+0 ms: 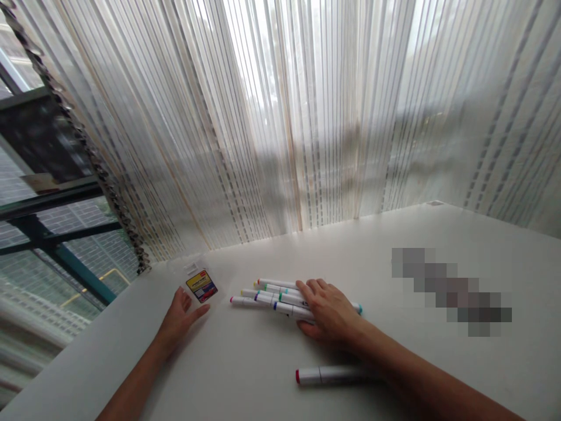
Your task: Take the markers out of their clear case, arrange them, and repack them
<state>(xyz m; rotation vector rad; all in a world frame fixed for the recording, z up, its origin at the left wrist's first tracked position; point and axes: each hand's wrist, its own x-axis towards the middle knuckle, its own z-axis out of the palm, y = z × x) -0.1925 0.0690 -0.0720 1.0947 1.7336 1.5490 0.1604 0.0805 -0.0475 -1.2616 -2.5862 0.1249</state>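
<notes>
Several white markers [267,296] with coloured ends lie side by side on a white table [245,374]. My right hand [329,314] rests flat on top of their right ends, fingers pressed down over them. A single marker with a red end [322,375] lies apart, nearer to me, partly under my right forearm. My left hand [179,318] lies flat on the table with fingers apart, its fingertips just short of a small clear packet with a yellow and red label [201,285]. It holds nothing.
Sheer striped curtains [280,117] hang along the table's far edge. At the left a window with dark frames [48,234] looks out on a building. A blurred patch [451,289] sits on the table at the right.
</notes>
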